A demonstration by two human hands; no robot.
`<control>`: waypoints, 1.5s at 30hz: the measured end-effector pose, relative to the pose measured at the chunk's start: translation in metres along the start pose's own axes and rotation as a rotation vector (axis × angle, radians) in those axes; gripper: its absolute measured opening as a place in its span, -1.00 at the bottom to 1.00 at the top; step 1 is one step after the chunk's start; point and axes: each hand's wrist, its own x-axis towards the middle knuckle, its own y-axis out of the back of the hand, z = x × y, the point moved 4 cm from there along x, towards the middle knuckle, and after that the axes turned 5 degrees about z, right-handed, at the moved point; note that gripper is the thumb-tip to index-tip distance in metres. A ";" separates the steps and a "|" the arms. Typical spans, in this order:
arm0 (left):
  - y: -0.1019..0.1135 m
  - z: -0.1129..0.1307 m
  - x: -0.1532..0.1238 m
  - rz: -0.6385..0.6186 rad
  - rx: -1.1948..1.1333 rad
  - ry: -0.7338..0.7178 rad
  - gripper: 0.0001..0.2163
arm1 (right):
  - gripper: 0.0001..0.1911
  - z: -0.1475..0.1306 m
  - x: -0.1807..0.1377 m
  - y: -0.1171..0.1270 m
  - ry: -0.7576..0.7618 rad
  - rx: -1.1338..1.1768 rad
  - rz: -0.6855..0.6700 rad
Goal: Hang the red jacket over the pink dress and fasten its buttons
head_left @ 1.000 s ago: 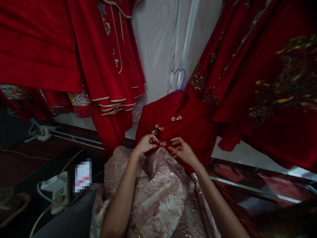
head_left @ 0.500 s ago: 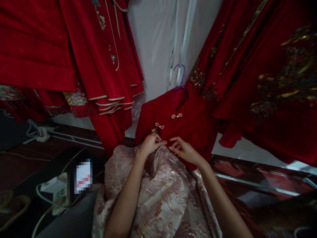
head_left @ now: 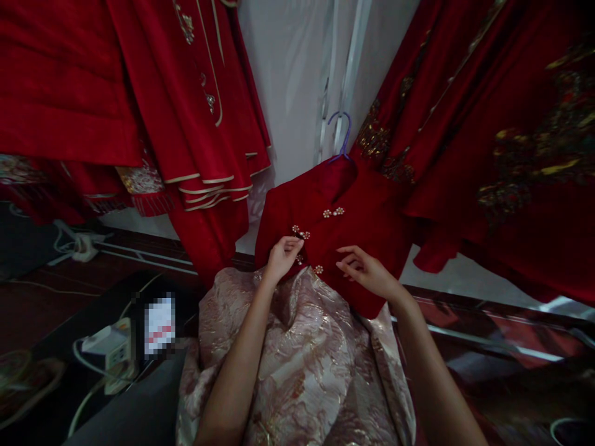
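Note:
A red jacket [head_left: 372,248] hangs on a purple hanger [head_left: 344,139], its front set with flower-shaped pearl clasps [head_left: 333,212]. My left hand [head_left: 283,259] is at the jacket's left front, thumb and fingertips pinched together just below one beaded clasp [head_left: 301,233]. What lies between those fingertips is too small to make out. Over the jacket front, to the right, my right hand [head_left: 367,271] has loosely bent fingers apart and holds nothing visible. Between them sits another pearl clasp [head_left: 318,270]. Pinkish-gold brocade cloth [head_left: 302,365] spreads below, under both forearms.
Red garments with pale piping [head_left: 199,124] hang at the left. More red garments with gold embroidery [head_left: 534,161] hang at the right. A power strip [head_left: 116,356] with cables and a blurred-out bright rectangle [head_left: 159,325] are on the dark surface at lower left.
My left hand has lifted from the lower clasp toward the one above, uncovering clasp parts beneath. My right hand has drawn away to the right.

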 end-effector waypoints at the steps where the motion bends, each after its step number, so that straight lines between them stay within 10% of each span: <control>1: -0.002 -0.001 0.003 0.030 -0.121 0.070 -0.68 | -0.59 -0.001 -0.001 0.002 -0.004 0.004 -0.001; 9: -0.028 -0.004 0.005 0.063 -0.704 0.444 -0.79 | -0.63 -0.002 -0.003 0.011 -0.004 0.008 -0.016; 22: -0.044 0.008 0.009 0.124 -0.482 0.449 -0.73 | -0.65 -0.002 -0.006 0.020 0.015 -0.010 -0.024; 32: -0.073 0.102 0.038 0.029 0.689 -0.595 -0.75 | -0.62 -0.007 -0.011 0.029 0.000 -0.100 -0.072; 45: -0.088 0.132 0.065 -0.311 1.014 -0.912 -0.84 | -0.64 -0.007 -0.013 0.036 -0.014 -0.112 -0.060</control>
